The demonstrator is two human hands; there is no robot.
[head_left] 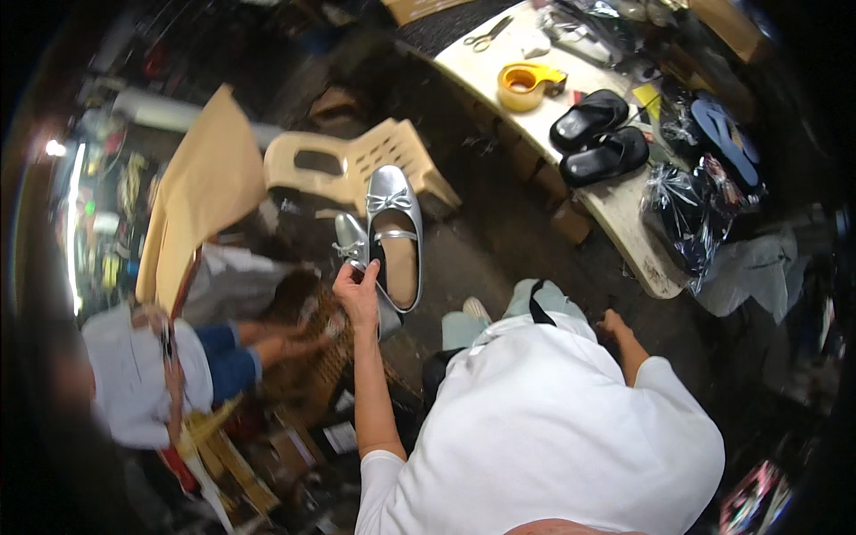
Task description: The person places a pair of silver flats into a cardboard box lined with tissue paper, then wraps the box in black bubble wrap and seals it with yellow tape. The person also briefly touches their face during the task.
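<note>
My left hand [358, 296] is closed on a pair of silver ballet flats, held up in front of me on the left. The nearer-facing ballet flat [390, 185] has a bow on its toe, a strap across and a beige insole. Its mate, the other ballet flat [349, 236], is partly hidden behind it and my fingers. My right hand [613, 325] hangs low by my right side, below the table's front corner. Its fingers are too dark and small to read, and nothing shows in it.
A white table [655, 263] at the right bears black slippers [606, 153], a yellow tape dispenser [526, 85], scissors [488, 36] and blue flip-flops [724, 138] among plastic wrap. A beige plastic chair [392, 147] stands ahead. Another person [147, 379] sits at left beside a cardboard sheet [209, 169].
</note>
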